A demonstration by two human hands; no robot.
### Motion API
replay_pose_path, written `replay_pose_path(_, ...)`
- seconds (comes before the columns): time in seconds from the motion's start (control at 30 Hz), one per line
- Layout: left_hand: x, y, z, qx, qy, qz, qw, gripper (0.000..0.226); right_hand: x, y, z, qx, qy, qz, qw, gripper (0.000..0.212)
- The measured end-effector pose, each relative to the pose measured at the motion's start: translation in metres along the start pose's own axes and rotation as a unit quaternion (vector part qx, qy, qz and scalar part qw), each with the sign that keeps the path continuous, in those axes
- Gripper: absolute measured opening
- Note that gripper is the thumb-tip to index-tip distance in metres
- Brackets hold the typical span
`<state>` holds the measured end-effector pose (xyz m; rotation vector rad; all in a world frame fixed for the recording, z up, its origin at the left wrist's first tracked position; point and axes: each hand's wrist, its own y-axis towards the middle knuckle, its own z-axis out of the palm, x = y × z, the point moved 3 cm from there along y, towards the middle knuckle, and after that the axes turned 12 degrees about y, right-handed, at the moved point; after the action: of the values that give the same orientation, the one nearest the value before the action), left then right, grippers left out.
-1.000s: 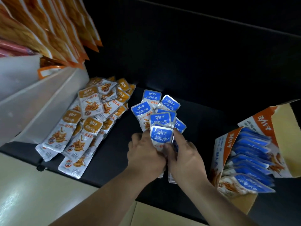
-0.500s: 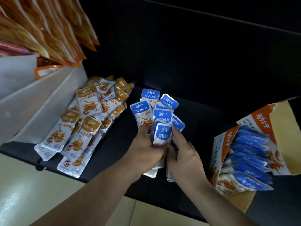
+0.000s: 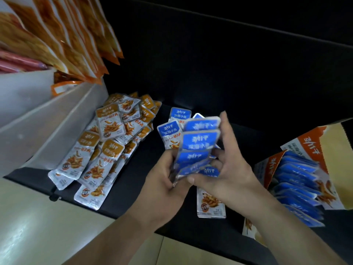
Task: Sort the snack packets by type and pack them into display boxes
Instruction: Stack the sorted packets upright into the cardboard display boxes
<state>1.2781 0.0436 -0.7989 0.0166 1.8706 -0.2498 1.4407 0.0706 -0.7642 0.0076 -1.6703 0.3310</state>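
Packets with blue tops [image 3: 199, 142], fanned in a stack whose long axis points to 12 o'clock, are above the black shelf [image 3: 133, 180]. The left hand [image 3: 164, 182] grips the lower end, curled round it; the right hand [image 3: 231, 169] pinches the right edge, one finger stretched up. The display box [image 3: 309, 140] lies at 3 o'clock, nearer the right hand. Orange packets [image 3: 107, 148] lie at 9 o'clock, a dark wall [image 3: 229, 64] behind.
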Motion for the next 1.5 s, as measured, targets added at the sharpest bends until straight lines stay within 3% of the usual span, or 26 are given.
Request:
replay_pose_path(0.17,0.007,-0.002,0.001,0.04,0.116,0.014,0.992,0.042,-0.006,-0.004,0.006,0.0,0.016,-0.026,1.0,0.116)
replay_pose_path(0.37,0.024,-0.004,0.001,0.032,0.253,0.006,0.967,0.046,-0.02,-0.006,0.011,-0.009,0.005,-0.017,1.0,0.122)
replay_pose_path(0.5,0.023,-0.001,0.002,0.063,0.186,-0.03,0.98,0.052,-0.021,-0.006,0.009,-0.035,0.02,-0.013,0.999,0.116)
replay_pose_path(0.6,0.025,0.0,0.002,0.074,0.172,-0.057,0.981,0.082,-0.024,-0.002,0.004,-0.082,0.042,0.008,0.996,0.113)
replay_pose_path(0.67,0.027,0.0,0.0,0.063,0.179,-0.066,0.98,0.089,-0.028,0.001,0.0,-0.11,0.067,0.046,0.991,0.113)
replay_pose_path(0.93,0.027,-0.007,-0.02,0.119,0.099,-0.084,0.984,0.076,-0.035,0.013,-0.007,-0.087,0.096,0.141,0.981,0.126)
replay_pose_path(1.03,0.033,-0.007,-0.027,0.088,0.086,-0.121,0.985,0.062,-0.039,0.015,-0.002,-0.082,0.125,0.177,0.973,0.1)
replay_pose_path(1.13,0.041,-0.005,-0.026,0.055,0.173,-0.1,0.978,0.051,-0.047,0.012,0.006,-0.12,0.073,0.177,0.974,0.066)
replay_pose_path(1.23,0.045,-0.005,-0.023,-0.018,0.348,-0.022,0.937,0.047,-0.054,0.009,0.013,-0.178,0.067,0.159,0.969,0.061)
replay_pose_path(1.4,0.042,-0.013,-0.013,-0.029,0.438,-0.018,0.898,0.082,-0.048,0.018,0.01,-0.19,-0.134,0.105,0.967,0.059)
replay_pose_path(1.5,0.035,-0.016,-0.006,0.002,0.485,-0.055,0.873,0.112,-0.039,0.03,0.007,-0.127,-0.199,0.049,0.97,0.064)
